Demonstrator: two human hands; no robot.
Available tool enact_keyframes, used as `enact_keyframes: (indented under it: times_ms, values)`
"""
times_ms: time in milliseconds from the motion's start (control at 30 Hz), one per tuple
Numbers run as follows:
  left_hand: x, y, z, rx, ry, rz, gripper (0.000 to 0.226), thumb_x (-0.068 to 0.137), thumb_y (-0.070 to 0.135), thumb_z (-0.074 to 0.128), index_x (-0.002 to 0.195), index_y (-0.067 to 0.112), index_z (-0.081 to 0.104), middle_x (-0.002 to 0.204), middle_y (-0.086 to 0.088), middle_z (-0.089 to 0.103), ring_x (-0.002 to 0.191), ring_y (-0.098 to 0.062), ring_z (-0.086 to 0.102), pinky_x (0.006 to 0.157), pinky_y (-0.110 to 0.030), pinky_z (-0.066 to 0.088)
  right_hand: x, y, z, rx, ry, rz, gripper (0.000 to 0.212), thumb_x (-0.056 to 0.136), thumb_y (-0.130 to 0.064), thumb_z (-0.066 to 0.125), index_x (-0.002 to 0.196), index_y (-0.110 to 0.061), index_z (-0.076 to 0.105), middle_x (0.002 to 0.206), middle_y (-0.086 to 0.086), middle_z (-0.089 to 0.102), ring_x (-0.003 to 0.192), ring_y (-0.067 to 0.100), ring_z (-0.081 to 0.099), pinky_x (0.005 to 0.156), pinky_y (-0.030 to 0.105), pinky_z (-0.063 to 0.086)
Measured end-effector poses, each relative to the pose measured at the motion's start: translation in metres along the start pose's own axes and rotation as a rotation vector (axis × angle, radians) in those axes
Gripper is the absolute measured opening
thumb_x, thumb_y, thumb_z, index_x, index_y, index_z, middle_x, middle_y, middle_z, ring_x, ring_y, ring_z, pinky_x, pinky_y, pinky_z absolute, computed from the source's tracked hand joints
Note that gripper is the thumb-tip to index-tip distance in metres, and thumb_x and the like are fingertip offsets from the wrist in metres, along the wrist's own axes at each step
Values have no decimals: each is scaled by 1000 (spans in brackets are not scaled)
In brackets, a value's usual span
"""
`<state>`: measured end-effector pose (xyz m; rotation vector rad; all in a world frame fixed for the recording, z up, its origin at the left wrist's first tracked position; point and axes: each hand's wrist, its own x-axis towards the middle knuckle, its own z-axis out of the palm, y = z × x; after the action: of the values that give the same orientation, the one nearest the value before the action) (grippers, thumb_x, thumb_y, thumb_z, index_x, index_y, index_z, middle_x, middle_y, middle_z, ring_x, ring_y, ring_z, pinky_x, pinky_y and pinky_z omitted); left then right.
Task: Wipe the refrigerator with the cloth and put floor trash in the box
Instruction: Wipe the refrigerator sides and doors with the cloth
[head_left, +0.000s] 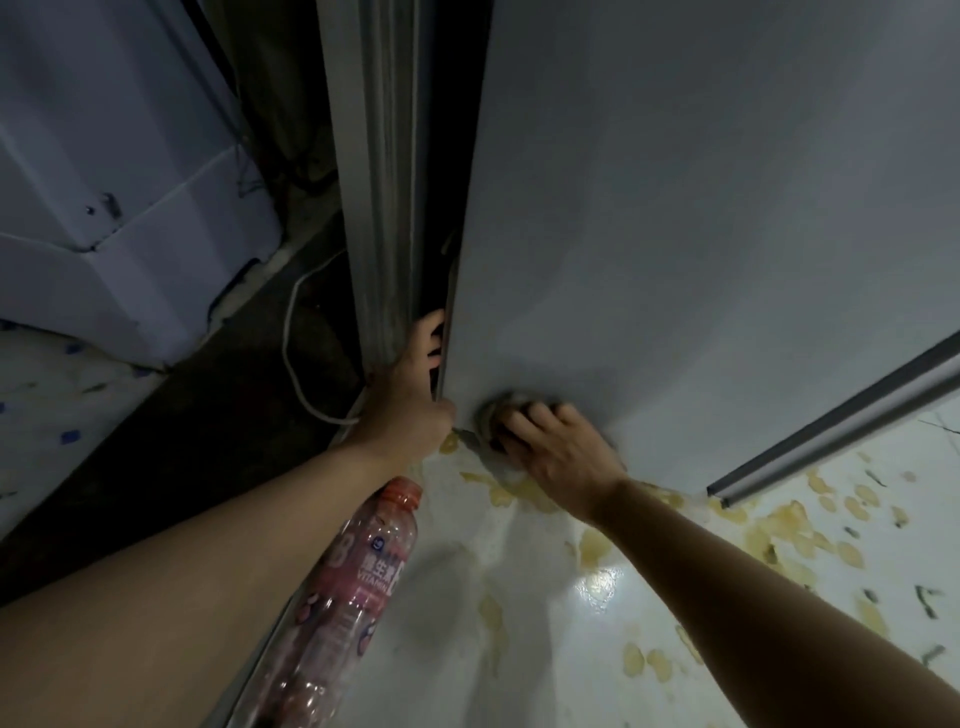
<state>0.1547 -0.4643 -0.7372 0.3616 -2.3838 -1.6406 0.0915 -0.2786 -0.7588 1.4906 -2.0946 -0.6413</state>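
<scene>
The white refrigerator (701, 208) fills the upper right, seen from above down its side panel. My right hand (550, 441) presses a small grey cloth (498, 408) against the panel's lowest part, close to the floor. My left hand (410, 395) grips the refrigerator's rear left corner edge, fingers curled into the dark gap behind it. An empty clear plastic bottle (353, 587) with a pink label and orange cap lies on the floor under my left forearm.
A grey metal door frame (384, 182) stands left of the gap. A white cable (296, 353) loops on the dark floor. A white appliance (119, 197) sits at far left. The pale floor (571, 649) has yellow stains. A metal strip (841, 426) lies at right.
</scene>
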Motion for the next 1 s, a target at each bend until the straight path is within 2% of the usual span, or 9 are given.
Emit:
enact_keyframes:
  times_ms: [133,267,367,533,633,700,767,900,1000]
  values:
    - [-2,0,-6,14,-13,16,81,77,-8,57,141,32,28,130,12,45,121,-1,42,88,-4,33,15,7,-13,117,102,100,32,76,-25,59,107,-26,69,105,-3,64,79,18,56,64,29,41]
    - [-6,-3,-13,-29,88,-11,73,77,-9,58,139,23,35,135,4,49,126,-8,45,105,-23,37,46,24,-41,131,296,238,38,84,-20,43,121,-17,52,123,5,41,83,25,36,67,34,25]
    - [-10,-8,-16,-12,167,-32,71,74,-15,54,134,21,41,127,7,54,121,-9,50,104,-26,40,57,20,-48,106,334,221,40,90,-13,35,129,-18,44,131,4,33,84,28,33,66,35,23]
    - [-12,-19,-17,28,262,-62,59,78,-11,56,130,14,45,115,10,51,109,-7,52,94,-19,41,62,8,-33,-88,155,102,53,90,-21,26,140,-31,41,142,-9,43,88,24,31,68,33,29]
    - [-14,-26,-15,41,269,-68,56,79,-9,61,129,13,45,115,9,50,107,-6,52,89,-12,39,60,-8,-15,-92,46,19,53,86,-33,39,140,-34,42,140,-15,46,91,21,29,68,32,23]
    - [-16,-30,-16,63,254,-78,58,79,-11,60,130,12,43,117,8,50,109,-8,51,88,-10,37,58,-19,-5,-70,-15,-17,57,84,-38,48,140,-36,39,141,-17,44,91,20,29,69,29,28]
    - [-14,-33,-19,83,240,-99,61,78,-11,60,132,12,41,125,0,51,114,-12,51,88,-12,37,58,-28,1,-51,-107,-60,64,85,-39,51,145,-33,29,147,-14,37,97,21,29,71,28,35]
    - [-12,-34,-21,113,218,-126,65,76,-11,61,133,12,40,132,-6,50,113,-9,48,85,-9,34,67,-44,11,13,-235,-143,62,90,-21,33,150,-21,16,153,0,18,116,23,34,84,32,35]
    - [-12,-32,-18,125,212,-137,64,76,-14,53,133,11,41,132,-7,51,115,-12,49,92,-16,38,71,-52,17,-51,-281,-180,68,90,-23,44,150,-17,13,153,4,13,123,26,27,92,34,33]
